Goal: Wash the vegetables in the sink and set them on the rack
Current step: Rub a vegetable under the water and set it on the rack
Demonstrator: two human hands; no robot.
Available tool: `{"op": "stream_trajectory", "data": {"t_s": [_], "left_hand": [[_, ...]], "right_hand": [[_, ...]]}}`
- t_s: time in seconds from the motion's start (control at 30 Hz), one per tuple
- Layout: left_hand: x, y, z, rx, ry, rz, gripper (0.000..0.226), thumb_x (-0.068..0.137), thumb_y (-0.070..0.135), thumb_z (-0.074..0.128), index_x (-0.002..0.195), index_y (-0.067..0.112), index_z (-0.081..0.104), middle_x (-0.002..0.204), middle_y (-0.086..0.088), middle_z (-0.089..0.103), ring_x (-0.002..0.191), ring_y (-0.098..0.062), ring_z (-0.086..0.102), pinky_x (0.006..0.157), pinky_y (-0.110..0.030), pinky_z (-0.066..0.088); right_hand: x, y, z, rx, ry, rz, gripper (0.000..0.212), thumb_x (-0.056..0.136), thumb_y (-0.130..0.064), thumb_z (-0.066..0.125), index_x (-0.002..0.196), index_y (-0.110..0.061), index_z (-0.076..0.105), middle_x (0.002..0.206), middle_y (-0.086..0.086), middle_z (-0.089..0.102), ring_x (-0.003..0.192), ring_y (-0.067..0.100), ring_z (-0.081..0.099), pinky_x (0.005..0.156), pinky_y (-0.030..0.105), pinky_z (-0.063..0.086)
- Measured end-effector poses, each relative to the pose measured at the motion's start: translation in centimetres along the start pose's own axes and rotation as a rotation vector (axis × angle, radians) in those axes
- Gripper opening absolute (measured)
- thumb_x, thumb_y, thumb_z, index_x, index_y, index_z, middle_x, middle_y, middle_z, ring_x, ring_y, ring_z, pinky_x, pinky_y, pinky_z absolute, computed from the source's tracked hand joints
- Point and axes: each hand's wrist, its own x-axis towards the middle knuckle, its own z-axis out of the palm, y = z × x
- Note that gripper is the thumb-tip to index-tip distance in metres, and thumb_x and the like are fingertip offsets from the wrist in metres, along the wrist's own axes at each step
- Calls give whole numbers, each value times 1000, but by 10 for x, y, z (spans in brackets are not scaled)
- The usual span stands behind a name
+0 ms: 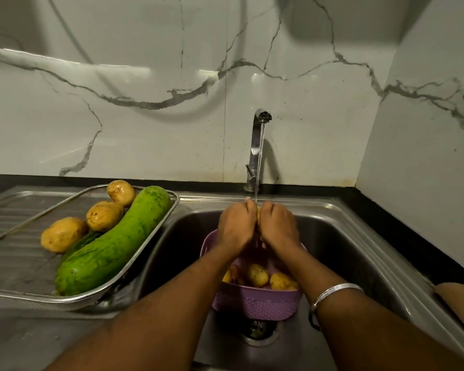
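inside the purple basket (255,303) potatoes (257,275) lie; rack (145,253) holds gourd (113,242).

dim, greenish-warm light from above. streak glare on the marble backsplash (172,76), softer sheen on the sink (332,236) rim. tap (257,151) throws a soft shadow right. wide-angle bending at edges; corners slightly soft, forearms blurred.

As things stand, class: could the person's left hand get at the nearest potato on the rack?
Probably yes, once it lets go. The left hand helps hold a potato under the tap; the nearest rack potato lies uncovered beside the big green gourd, on that hand's side, with nothing between.
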Motion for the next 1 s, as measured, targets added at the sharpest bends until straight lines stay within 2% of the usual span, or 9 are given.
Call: {"op": "stream_trajectory", "data": {"t_s": [0.1,0.2,0.33,0.47,0.53,0.67,0.73,0.87,1.0], "left_hand": [[-2,5,-2,122,60,125,57,109,38,23,66,17,55,65,-5,58,64,-18,57,69,-36,47],[-1,3,-5,221,85,184,54,109,40,21,78,19,60,67,0,59,66,-13,57,70,-32,48],[-2,0,-5,248,83,268,48,109,40,23,84,21,59,68,3,59,68,-11,57,70,-30,45],[3,-3,8,82,43,149,46,109,35,25,75,22,52,68,1,56,64,-8,53,63,-25,37],[7,-4,11,2,-54,12,45,109,33,25,74,21,50,73,-2,57,65,-11,51,63,-28,36],[10,-2,10,-352,-281,-462,59,106,53,25,106,11,65,96,-12,69,88,-23,66,73,-31,51],[5,0,8,-510,-374,-608,64,104,58,27,114,8,65,95,-12,70,82,-21,66,67,-30,53],[7,0,16,-460,-287,-535,59,106,53,27,117,8,64,107,-14,70,99,-25,67,90,-38,55],[6,-2,13,-221,-52,-147,42,106,48,30,108,18,58,96,-2,64,92,-18,62,86,-37,51]], "right_hand": [[3,-4,-6,314,-243,317,67,107,-49,18,93,-3,65,62,10,61,45,19,57,43,26,43],[-2,-10,-12,582,-457,575,72,103,-61,20,61,-12,52,49,3,44,36,13,38,36,20,29],[0,-11,-12,798,-525,691,63,103,-52,29,55,-16,48,48,2,42,34,12,35,34,16,26],[2,-5,-1,388,-170,309,57,107,-45,25,69,-14,55,61,5,52,54,18,48,57,31,44],[2,-2,1,187,-21,117,51,107,-40,27,74,-15,56,71,5,55,68,20,53,67,34,43],[-2,1,7,-35,21,-174,30,107,-38,34,108,-18,55,96,1,58,88,17,58,77,34,51],[0,4,12,-56,11,-257,24,107,-36,36,117,-21,53,108,0,52,94,15,55,82,31,49],[7,8,17,107,2,-229,16,109,-33,36,108,-28,51,104,-6,54,93,10,55,80,27,44],[6,4,11,140,1,-165,29,109,-42,31,101,-26,54,91,-5,59,89,15,60,80,35,48]]}}
